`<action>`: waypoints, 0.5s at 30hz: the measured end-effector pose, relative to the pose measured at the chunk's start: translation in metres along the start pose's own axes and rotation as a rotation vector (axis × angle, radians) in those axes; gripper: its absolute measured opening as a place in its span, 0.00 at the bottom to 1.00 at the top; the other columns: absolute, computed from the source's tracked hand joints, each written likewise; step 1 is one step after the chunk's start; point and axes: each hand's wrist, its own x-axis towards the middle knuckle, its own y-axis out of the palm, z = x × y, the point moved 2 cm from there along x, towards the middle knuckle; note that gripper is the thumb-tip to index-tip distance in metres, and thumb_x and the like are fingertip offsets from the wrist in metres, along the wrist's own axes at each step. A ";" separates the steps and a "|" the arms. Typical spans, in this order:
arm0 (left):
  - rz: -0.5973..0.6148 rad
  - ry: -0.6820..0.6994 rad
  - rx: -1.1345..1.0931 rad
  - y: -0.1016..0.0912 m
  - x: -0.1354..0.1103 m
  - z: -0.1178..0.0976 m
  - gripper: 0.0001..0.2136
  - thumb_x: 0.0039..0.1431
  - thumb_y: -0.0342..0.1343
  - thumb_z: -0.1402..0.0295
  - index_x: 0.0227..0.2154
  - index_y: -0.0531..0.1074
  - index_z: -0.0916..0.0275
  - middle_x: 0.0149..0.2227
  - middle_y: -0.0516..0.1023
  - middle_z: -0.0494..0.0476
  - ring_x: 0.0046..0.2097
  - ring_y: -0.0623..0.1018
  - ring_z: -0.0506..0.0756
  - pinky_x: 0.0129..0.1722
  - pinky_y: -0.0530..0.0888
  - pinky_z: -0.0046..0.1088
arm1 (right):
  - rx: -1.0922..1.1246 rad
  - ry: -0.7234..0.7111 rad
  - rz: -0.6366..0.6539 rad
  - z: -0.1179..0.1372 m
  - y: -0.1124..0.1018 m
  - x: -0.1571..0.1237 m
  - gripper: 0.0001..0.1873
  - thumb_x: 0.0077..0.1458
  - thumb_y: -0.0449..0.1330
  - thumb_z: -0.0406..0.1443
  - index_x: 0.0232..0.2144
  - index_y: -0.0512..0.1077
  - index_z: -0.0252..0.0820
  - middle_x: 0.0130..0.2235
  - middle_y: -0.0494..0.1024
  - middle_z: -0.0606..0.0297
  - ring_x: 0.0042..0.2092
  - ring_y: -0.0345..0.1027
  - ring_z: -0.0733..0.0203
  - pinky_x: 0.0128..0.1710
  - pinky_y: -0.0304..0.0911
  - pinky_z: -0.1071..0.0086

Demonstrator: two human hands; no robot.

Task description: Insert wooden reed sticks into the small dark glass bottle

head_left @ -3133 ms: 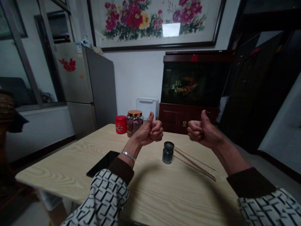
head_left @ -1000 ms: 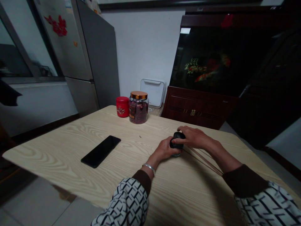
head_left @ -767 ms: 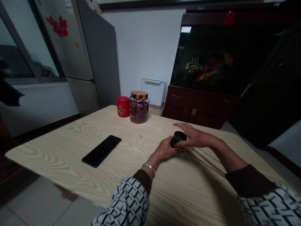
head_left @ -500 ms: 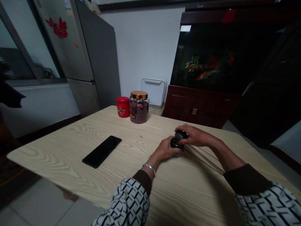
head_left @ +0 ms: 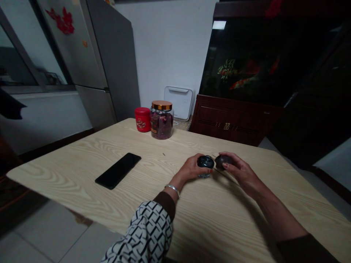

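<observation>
My left hand is wrapped round a small glass jar with a dark, shiny top and a clear lower part, upright on the table. In my right hand is a dark rounded lid, gripped between thumb and fingers just right of the jar and apart from it. Thin sticks lie on the table partly under my right hand; most of their length is hidden.
A black phone lies flat on the wooden table, left of my hands. At the back stand a red canister and a large jar with a copper-coloured lid. A fish tank is beyond.
My right hand has moved right, taking the dark lid away from the top of the glass jar. My left hand stays round the jar. The view has tilted slightly down.
</observation>
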 end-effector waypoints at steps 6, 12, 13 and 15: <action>-0.025 -0.023 -0.014 -0.003 0.003 0.005 0.30 0.41 0.72 0.63 0.50 0.73 0.64 0.45 0.79 0.62 0.48 0.77 0.60 0.50 0.72 0.37 | -0.003 -0.013 -0.028 -0.048 0.026 -0.033 0.23 0.48 0.70 0.45 0.42 0.64 0.48 0.44 0.75 0.62 0.47 0.71 0.54 0.51 0.66 0.57; -0.028 -0.035 0.016 -0.004 0.002 0.001 0.31 0.41 0.72 0.62 0.50 0.73 0.64 0.46 0.79 0.62 0.48 0.77 0.60 0.50 0.72 0.37 | -0.309 -0.113 -0.007 -0.054 0.035 -0.045 0.18 0.52 0.66 0.44 0.39 0.63 0.46 0.46 0.74 0.59 0.50 0.69 0.53 0.54 0.63 0.59; -0.026 -0.032 0.024 -0.004 0.002 0.001 0.31 0.42 0.72 0.61 0.50 0.73 0.64 0.46 0.79 0.62 0.48 0.77 0.60 0.50 0.72 0.37 | -0.357 -0.114 -0.009 -0.052 0.030 -0.043 0.17 0.53 0.65 0.45 0.39 0.64 0.46 0.45 0.75 0.60 0.49 0.70 0.53 0.53 0.64 0.60; -0.022 -0.020 0.025 -0.004 0.001 0.001 0.30 0.42 0.72 0.61 0.50 0.73 0.64 0.46 0.79 0.62 0.48 0.77 0.60 0.50 0.72 0.37 | -0.450 -0.098 -0.079 -0.049 0.014 -0.037 0.14 0.58 0.60 0.47 0.40 0.66 0.45 0.43 0.76 0.60 0.45 0.71 0.55 0.48 0.65 0.62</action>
